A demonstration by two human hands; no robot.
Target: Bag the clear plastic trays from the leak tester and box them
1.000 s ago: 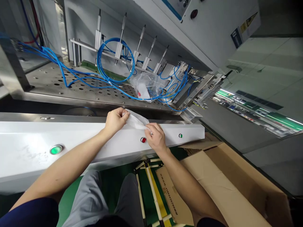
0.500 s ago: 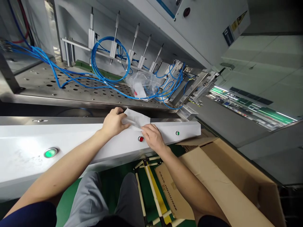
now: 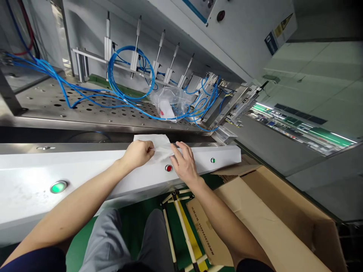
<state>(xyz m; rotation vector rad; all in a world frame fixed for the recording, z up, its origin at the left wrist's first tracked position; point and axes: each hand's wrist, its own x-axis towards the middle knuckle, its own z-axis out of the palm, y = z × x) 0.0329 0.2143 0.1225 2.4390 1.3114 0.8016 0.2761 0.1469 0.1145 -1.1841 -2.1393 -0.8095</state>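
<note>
A thin white sheet lies on the top of the white machine rail. My left hand is closed, pinching the sheet's near left edge. My right hand rests on the rail with fingers stretched out, its fingertips on the sheet's right edge. A red button sits on the rail's front face between my hands.
A perforated steel plate with blue air hoses and a crumpled clear bag lies behind the rail. A lit green button is on the left, a small green one on the right. An open cardboard box stands lower right.
The sheet has been spread flatter on the rail's top and shifted left. My right hand went from pinching to open fingers. The left hand has moved down a little.
</note>
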